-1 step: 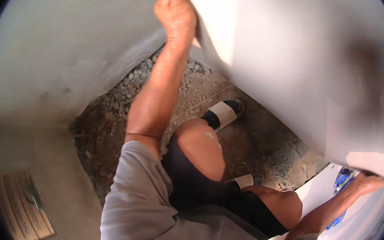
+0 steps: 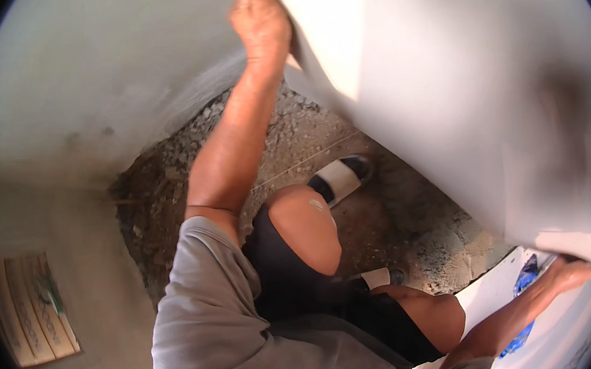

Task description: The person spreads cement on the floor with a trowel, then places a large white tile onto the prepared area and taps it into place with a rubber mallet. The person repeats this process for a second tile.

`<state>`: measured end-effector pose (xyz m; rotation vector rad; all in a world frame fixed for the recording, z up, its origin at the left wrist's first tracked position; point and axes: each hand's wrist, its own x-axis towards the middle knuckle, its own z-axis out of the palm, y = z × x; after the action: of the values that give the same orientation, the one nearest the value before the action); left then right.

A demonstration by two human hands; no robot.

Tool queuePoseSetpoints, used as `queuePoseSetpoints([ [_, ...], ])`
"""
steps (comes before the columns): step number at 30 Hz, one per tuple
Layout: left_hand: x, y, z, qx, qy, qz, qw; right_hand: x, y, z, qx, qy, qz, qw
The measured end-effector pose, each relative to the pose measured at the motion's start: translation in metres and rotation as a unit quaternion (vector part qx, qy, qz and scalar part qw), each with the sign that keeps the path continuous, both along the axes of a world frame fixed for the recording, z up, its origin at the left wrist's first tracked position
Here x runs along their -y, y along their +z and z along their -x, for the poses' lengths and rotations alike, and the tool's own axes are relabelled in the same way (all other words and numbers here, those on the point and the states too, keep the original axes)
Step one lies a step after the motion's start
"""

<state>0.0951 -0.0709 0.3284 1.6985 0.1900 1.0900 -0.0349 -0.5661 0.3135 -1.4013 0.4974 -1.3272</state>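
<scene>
A large, smooth off-white panel (image 2: 435, 76) fills the upper right, tilted close in front of me. My left hand (image 2: 266, 25) is closed around its left edge near the top of the view, with that arm raised. Some of those fingers are hidden behind the panel or cut off by the frame. At the far right, my right hand (image 2: 575, 274) grips the panel's lower corner, its fingers mostly out of sight beneath the edge. A dark, blurred patch shows on the panel's face.
Below lies rough dirt ground (image 2: 392, 210) with rubble (image 2: 196, 133) along the plastered wall (image 2: 104, 75). My sandalled foot (image 2: 338, 180) stands under the panel. A blue crumpled item (image 2: 524, 337) lies on a white surface beside my right arm. Stacked tan slats (image 2: 28, 310) show at left.
My left hand and the panel edge under it have shifted slightly left. The right hand appears a little farther right and higher. Both grips are kept.
</scene>
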Motion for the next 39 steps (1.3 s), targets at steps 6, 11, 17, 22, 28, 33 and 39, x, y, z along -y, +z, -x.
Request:
queuePoseSetpoints([
  [6, -0.097, -0.003, 0.048, -0.003, 0.181, 0.123, 0.976, -0.097, 0.017, -0.082, -0.025, 0.162, -0.075, 0.984],
  [11, -0.202, -0.046, 0.101, 0.017, 0.307, 0.168, 0.937, -0.211, 0.006, -0.158, -0.038, 0.306, -0.064, 0.949],
  [17, -0.32, -0.086, 0.177, 0.073, 0.452, 0.153, 0.876, -0.376, -0.029, -0.226, -0.031, 0.421, -0.06, 0.905],
  [22, -0.358, -0.113, 0.222, 0.124, 0.365, 0.244, 0.89, -0.481, -0.063, -0.237, -0.111, 0.449, -0.025, 0.886],
  [28, -0.384, -0.153, 0.234, 0.034, 0.479, 0.157, 0.863, -0.539, -0.099, -0.244, -0.083, 0.581, -0.053, 0.808],
  [33, -0.397, -0.171, 0.239, -0.024, 0.514, 0.151, 0.844, -0.554, -0.132, -0.267, -0.073, 0.541, -0.068, 0.835],
  [39, -0.409, -0.173, 0.227, 0.004, 0.472, 0.131, 0.872, -0.555, -0.145, -0.28, -0.033, 0.492, -0.069, 0.867],
])
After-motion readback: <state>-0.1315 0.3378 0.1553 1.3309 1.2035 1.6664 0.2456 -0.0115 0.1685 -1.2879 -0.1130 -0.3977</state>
